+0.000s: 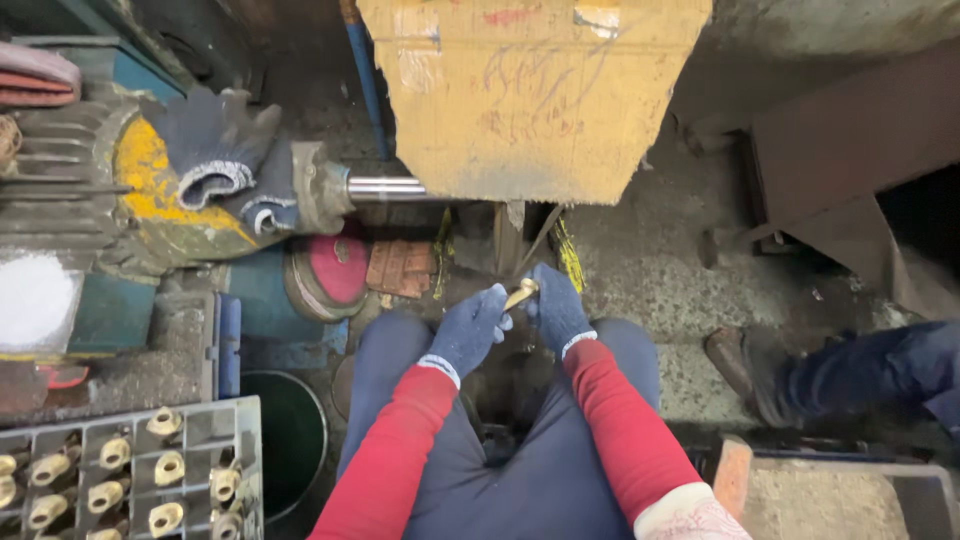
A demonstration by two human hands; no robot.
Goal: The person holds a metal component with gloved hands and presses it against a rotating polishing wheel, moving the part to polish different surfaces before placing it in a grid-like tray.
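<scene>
Both my hands wear dark blue knit gloves below red sleeves. My left hand (468, 330) and my right hand (555, 308) meet above my knees and together grip a small brass piece (520, 293). The piece sits between the fingertips of both hands, just under the cardboard-covered machine guard (530, 95). A steel shaft (385, 187) runs from the motor toward that guard, above and left of my hands.
A grey compartment crate (235, 440) with several brass fittings stands at the lower left. Two spare blue gloves (215, 150) lie on the yellow-stained motor (150, 190). A red disc (335, 268) and a dark bucket (290, 440) are beside my left knee. Another person's leg and shoe (790, 375) are at right.
</scene>
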